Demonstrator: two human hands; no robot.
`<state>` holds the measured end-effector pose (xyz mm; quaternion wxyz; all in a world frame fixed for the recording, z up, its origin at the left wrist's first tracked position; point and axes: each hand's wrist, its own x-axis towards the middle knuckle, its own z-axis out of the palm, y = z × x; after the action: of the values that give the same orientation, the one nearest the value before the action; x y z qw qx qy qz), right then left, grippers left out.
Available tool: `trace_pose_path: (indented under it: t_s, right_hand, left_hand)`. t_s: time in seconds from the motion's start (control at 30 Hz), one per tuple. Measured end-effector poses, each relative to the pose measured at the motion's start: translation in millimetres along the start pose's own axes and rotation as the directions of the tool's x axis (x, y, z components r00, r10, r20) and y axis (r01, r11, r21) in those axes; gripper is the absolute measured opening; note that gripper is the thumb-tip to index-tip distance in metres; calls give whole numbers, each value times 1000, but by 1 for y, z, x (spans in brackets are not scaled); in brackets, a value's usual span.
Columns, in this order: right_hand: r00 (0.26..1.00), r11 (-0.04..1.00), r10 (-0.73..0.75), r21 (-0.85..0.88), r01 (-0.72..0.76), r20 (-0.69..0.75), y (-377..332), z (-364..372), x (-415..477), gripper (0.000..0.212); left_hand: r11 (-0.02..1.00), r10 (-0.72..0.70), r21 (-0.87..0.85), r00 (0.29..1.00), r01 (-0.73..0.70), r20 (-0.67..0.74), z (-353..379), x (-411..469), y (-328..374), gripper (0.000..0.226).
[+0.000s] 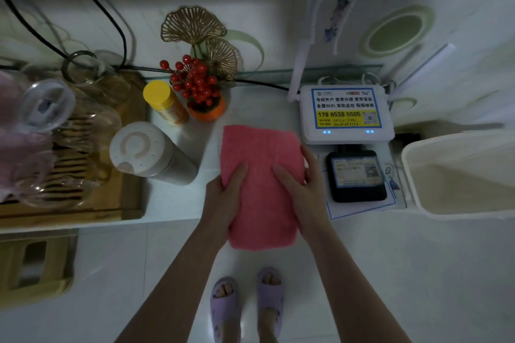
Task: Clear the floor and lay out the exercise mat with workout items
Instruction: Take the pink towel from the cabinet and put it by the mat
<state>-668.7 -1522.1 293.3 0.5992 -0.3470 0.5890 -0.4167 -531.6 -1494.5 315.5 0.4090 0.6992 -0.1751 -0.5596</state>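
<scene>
A folded pink towel (pixel 260 159) lies partly on the white countertop (pixel 211 147), with its near end hanging past the front edge. My left hand (pixel 224 198) grips the towel's left side, thumb on top and fingers under it. My right hand (pixel 302 189) grips the right side the same way. A white insulated bottle (pixel 147 152) with a round lid stands just left of the towel. No exercise mat is in view.
A wooden tea tray (pixel 131 189) with glassware sits at the left. A yellow-capped jar (pixel 164 103) and a red berry ornament (pixel 202 89) stand behind the towel. A white router (pixel 345 114), a black device (pixel 356 175) and a white bin (pixel 459 172) are on the right.
</scene>
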Motion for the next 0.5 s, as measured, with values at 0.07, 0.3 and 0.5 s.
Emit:
trace_pose_path:
  t_s: [0.07, 0.3, 0.5]
  right_hand:
    - [999, 994, 35, 99, -33, -15, -3, -5, -17, 72]
    - [996, 980, 62, 192, -49, -62, -2, -34, -83, 71]
    - [949, 979, 67, 204, -3, -307, 26, -62, -185, 67]
  left_hand:
    - [1000, -17, -10, 998, 17, 59, -1, -16, 3, 31]
    - [998, -54, 47, 966, 44, 254, -6, -69, -6, 38]
    - [975, -46, 216, 897, -56, 439, -12, -121, -55, 48]
